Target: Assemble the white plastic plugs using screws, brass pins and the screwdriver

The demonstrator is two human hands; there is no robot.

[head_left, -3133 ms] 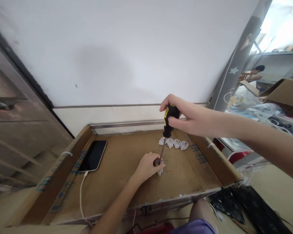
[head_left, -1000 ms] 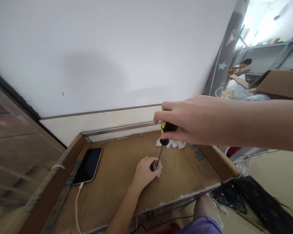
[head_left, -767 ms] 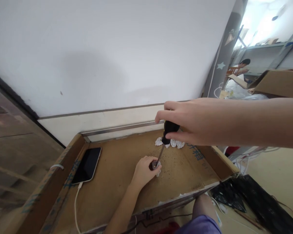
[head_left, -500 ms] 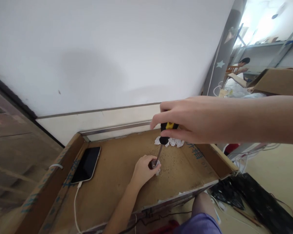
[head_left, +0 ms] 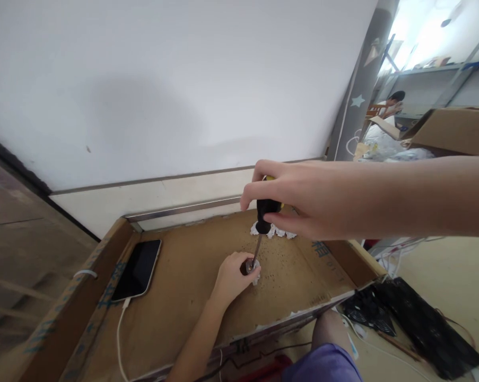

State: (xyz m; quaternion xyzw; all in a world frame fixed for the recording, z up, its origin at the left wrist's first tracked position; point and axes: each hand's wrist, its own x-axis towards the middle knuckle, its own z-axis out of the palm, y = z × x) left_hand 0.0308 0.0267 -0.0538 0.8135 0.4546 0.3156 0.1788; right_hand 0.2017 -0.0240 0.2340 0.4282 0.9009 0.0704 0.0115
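A phone point(head_left: 138, 270) lies well left of your left hand point(head_left: 233, 273), whose thumb and fingers pinch a small part point(head_left: 249, 265); the tip of the screwdriver point(head_left: 263, 215) meets it there. White pieces point(head_left: 279, 232) lie partly hidden below your right hand point(head_left: 290, 199), clamped round the screwdriver's handle.

There's one screwdriver point(head_left: 263, 220), one phone point(head_left: 138, 270) and (at least) three white pieces point(head_left: 279, 232).

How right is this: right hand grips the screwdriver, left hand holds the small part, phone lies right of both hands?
One slip: the right hand grips the screwdriver and the left hand holds the small part, but the phone lies left of both, not right, in the head view.
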